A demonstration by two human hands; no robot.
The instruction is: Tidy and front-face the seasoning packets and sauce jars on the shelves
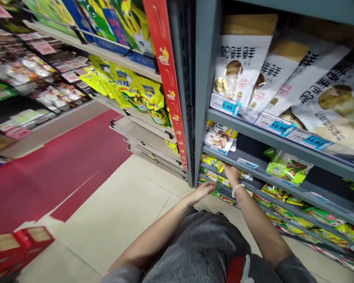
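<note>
My right hand (231, 175), with a beaded bracelet (237, 190) at the wrist, reaches into a lower shelf of the grey rack. Its fingers close on the right end of a small yellow packet (212, 162); the fingertips are partly hidden. A little lower and to the left, my left hand (205, 189) is held out with fingers stretched, close to the front of the shelves. Nothing shows in it. Yellow-green packets (220, 179) lie on the shelf just beyond it. Above the right hand stands a white and yellow pouch (220, 137).
The grey rack's upper shelf (242, 120) bears large white pouches (243, 63) and price tags. A red-edged post (171, 90) stands left of it, beside shelves of yellow bags (129, 86). Red boxes (32, 241) sit on the floor at lower left.
</note>
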